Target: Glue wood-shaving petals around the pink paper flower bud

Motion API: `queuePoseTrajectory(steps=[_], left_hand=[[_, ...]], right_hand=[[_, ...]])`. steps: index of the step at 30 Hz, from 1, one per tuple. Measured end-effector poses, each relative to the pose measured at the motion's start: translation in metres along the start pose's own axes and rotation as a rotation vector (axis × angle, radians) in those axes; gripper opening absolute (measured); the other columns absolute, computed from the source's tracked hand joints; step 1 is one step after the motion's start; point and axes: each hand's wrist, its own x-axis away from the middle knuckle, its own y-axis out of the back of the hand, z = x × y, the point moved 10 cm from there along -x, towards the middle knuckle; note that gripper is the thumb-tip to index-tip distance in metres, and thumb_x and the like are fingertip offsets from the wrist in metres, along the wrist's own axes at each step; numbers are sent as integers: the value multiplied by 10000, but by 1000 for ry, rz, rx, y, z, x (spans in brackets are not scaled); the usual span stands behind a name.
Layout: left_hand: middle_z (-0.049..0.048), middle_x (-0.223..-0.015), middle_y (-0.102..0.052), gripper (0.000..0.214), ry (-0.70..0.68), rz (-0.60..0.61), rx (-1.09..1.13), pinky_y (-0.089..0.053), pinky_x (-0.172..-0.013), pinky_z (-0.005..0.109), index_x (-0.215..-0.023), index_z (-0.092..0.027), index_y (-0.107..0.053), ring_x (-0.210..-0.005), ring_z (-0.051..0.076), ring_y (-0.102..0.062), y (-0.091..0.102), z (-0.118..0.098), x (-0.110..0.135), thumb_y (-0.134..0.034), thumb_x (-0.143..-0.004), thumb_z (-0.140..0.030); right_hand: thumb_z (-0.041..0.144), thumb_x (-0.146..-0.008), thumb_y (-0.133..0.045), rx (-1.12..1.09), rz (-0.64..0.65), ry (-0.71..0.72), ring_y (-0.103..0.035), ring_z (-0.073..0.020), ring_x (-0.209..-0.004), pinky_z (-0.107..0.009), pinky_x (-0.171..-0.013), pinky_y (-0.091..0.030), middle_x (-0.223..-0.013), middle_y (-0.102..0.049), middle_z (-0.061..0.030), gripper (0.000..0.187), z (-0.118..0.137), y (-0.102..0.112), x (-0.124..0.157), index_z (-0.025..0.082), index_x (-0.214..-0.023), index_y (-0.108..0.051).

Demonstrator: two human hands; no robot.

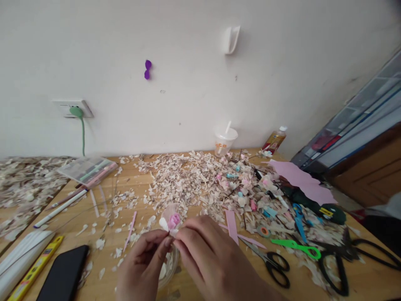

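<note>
A small handmade flower (174, 220) with a pink centre and pale white petals is held up at the lower middle. Thumb and index finger of my left hand (145, 259) pinch its base from the left. From the right, my right hand (211, 255) closes its fingers on the flower's lower petals; its fingertips are partly hidden. Below my hands, a round clear tub (173, 267) with pale petals inside shows in part. A thin pink paper strip (130, 230) lies left of the flower, and a wider pink strip (232, 225) lies to the right.
Loose pale petals (178, 179) cover much of the wooden table. Black-handled scissors (275, 267), green scissors (297, 247) and larger black scissors (336, 263) lie at right. At left are a phone (64, 274) and yellow ruler (37, 267). A lidded cup (224, 142) stands by the wall.
</note>
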Motion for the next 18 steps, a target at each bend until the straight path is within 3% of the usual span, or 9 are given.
queuePoseTrajectory(steps=[18], left_hand=[[43, -691, -759, 370, 22, -9, -20, -601, -571, 230, -746, -189, -725, -623, 191, -732, -2, 10, 0, -866, -675, -523]], right_hand=[[107, -1039, -455, -91, 55, -49, -629, -164, -868, -266, -782, -532, -940, -666, -58, 209, -5, -2, 4, 143, -996, -657]])
